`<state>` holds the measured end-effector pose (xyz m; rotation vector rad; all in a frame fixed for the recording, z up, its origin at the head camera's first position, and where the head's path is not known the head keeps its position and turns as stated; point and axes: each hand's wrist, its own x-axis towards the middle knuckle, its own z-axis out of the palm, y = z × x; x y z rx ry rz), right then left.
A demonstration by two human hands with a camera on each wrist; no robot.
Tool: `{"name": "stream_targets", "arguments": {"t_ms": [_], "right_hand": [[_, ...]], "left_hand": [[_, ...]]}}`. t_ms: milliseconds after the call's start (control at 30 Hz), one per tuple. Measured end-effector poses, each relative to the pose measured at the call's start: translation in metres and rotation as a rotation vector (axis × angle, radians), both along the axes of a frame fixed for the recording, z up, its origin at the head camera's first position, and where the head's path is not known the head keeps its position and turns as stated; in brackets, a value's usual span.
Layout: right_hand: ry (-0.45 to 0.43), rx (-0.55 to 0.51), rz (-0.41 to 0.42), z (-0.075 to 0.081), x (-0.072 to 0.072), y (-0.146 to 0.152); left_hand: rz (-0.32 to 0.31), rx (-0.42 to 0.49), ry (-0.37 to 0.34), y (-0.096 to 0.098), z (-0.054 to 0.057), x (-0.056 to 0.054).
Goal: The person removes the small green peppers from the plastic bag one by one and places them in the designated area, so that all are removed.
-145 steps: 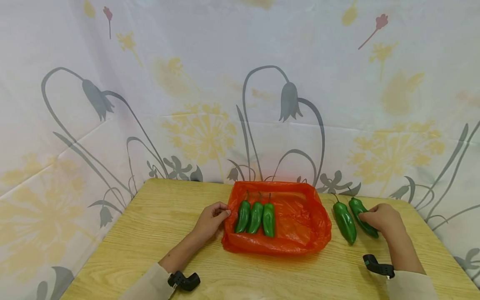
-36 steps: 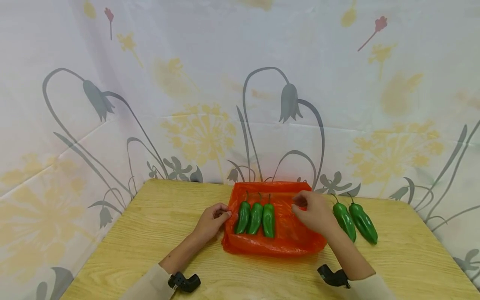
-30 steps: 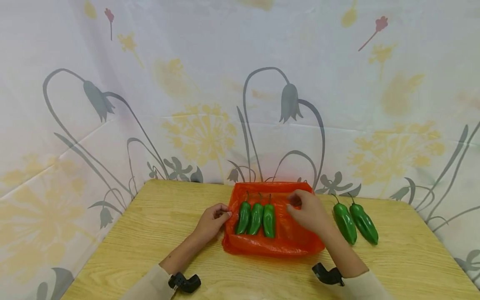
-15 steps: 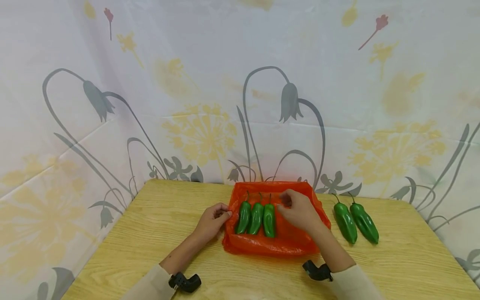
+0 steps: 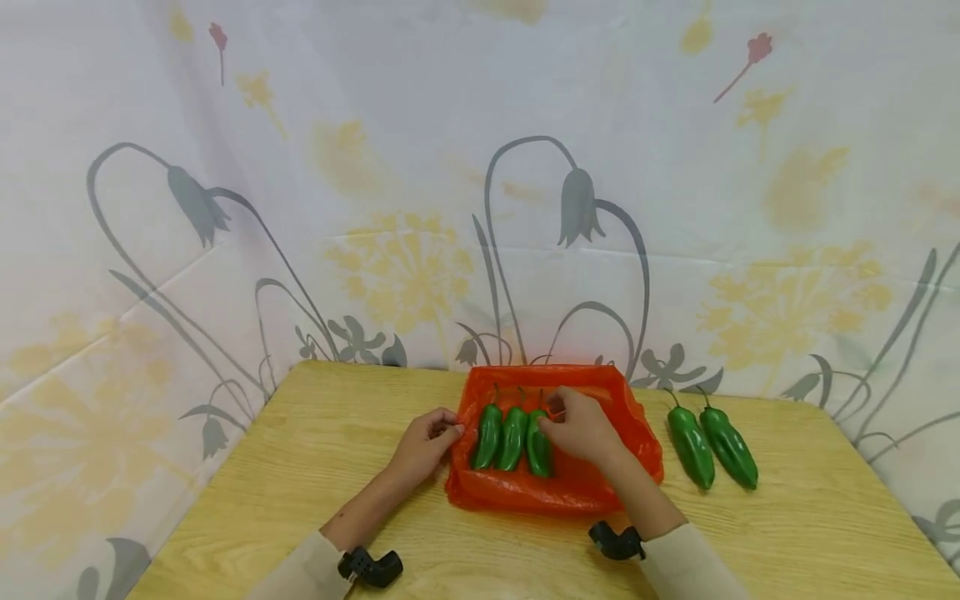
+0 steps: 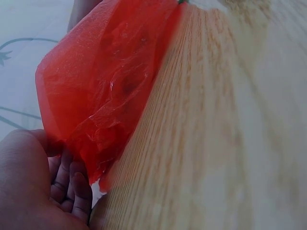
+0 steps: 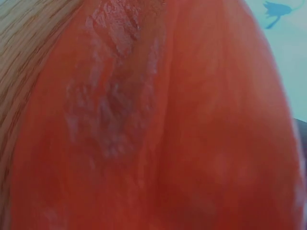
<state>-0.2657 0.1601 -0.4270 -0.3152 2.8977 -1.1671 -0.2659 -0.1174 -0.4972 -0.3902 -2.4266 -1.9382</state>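
Observation:
A red plastic bag (image 5: 600, 446), spread wide like a shallow tray, holds a row of three green chili peppers (image 5: 513, 437) at its left side. My left hand (image 5: 423, 442) pinches the bag's left edge; in the left wrist view its fingers curl at the crumpled red plastic (image 6: 100, 105). Inside the bag, my right hand (image 5: 585, 427) is over the rightmost of the three peppers (image 5: 538, 450), its thumb and forefinger apart near the upper end. In the right wrist view the red plastic (image 7: 216, 120) hides the right hand.
Two more green chili peppers (image 5: 690, 446) (image 5: 729, 450) lie side by side on the wooden table (image 5: 810, 500), right of the bag. A flower-printed cloth (image 5: 412, 167) hangs behind the table. Each wrist wears a black camera band.
My right hand has left the pepper on the far right, now shifted slightly, and moved left into the bag to the third pepper. My left hand has stayed at the bag's edge.

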Motion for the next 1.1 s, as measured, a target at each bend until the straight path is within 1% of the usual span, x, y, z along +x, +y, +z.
{"name": "stream_targets", "arguments": {"t_ms": [133, 267, 567, 800, 1100], "right_hand": [[-0.013, -0.015, -0.003, -0.002, -0.002, -0.006], [-0.023, -0.006, -0.013, -0.006, -0.006, -0.010], [-0.023, 0.027, -0.020, -0.008, -0.012, -0.013], [-0.009, 0.051, -0.025, -0.014, -0.018, -0.016], [0.007, 0.072, -0.036, -0.022, -0.018, -0.016]], "left_hand": [[0.005, 0.008, -0.017, -0.001, 0.000, 0.000], [0.000, 0.024, -0.027, -0.001, 0.000, 0.001], [-0.007, 0.022, -0.022, -0.001, 0.000, 0.000], [-0.005, 0.027, -0.018, -0.001, 0.000, 0.000], [-0.016, 0.016, -0.012, 0.000, 0.000, 0.000]]}}
